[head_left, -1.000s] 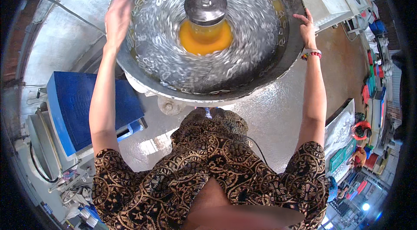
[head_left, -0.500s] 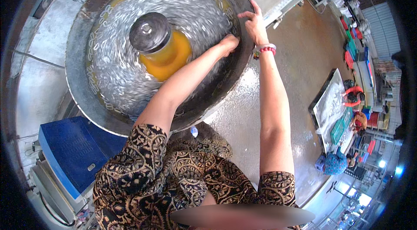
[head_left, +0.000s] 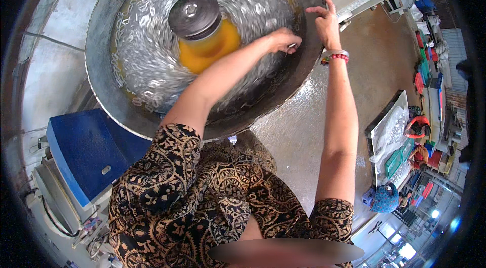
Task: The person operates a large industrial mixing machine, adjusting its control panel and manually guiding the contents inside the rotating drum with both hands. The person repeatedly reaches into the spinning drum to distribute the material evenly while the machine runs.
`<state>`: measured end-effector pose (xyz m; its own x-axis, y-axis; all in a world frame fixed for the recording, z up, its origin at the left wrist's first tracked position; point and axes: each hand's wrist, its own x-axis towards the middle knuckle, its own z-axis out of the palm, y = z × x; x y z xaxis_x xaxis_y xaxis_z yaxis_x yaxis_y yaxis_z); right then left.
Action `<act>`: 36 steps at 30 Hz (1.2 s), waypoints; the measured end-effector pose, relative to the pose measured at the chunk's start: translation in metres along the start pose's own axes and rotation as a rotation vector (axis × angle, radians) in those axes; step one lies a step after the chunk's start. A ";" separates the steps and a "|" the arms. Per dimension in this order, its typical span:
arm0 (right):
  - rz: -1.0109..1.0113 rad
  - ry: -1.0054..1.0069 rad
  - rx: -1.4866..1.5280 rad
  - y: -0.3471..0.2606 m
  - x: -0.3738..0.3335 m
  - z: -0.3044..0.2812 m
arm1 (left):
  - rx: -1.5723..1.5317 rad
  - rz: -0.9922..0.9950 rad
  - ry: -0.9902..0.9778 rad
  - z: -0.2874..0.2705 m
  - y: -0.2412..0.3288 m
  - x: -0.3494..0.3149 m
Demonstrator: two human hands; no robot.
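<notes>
Good bright light over the wide, round, dark-metal tub (head_left: pixel 100 65), though its right inner wall sits much darker; the small silvery links (head_left: pixel 147 48) inside smear into glittering streaks, pure motion blur; a pale highlight gleams on the domed grey metal cap (head_left: pixel 195 17); and look, hard glare off the wet grey-brown floor (head_left: pixel 291 116) just beside the rim; lower right, a small white lamp (head_left: pixel 435 214) burns out, a bluish flare (head_left: pixel 455 225) near it; fine background detail turns mushy there; straight edges bow outward, corners drop to black.

Factory workshop, round metal tub (head_left: pixel 100 55), co-workers (head_left: pixel 385 199)
</notes>
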<state>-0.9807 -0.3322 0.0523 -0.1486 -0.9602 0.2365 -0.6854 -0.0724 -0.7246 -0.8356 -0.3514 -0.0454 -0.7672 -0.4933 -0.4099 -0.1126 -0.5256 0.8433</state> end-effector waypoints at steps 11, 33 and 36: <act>-0.180 0.019 -0.305 0.001 -0.001 -0.002 | 1.602 0.054 -0.043 -0.030 0.043 -0.129; -0.039 -0.067 -0.118 -0.005 0.000 0.000 | 0.631 0.016 -0.144 0.028 -0.085 -0.172; -0.055 -0.049 -0.136 -0.002 0.001 0.001 | 0.733 -0.088 -0.220 0.023 -0.070 -0.186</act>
<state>-0.9786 -0.3339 0.0531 -0.0760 -0.9680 0.2392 -0.7822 -0.0909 -0.6163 -0.6999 -0.2066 -0.0205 -0.8352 -0.2812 -0.4725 -0.5100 0.0750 0.8569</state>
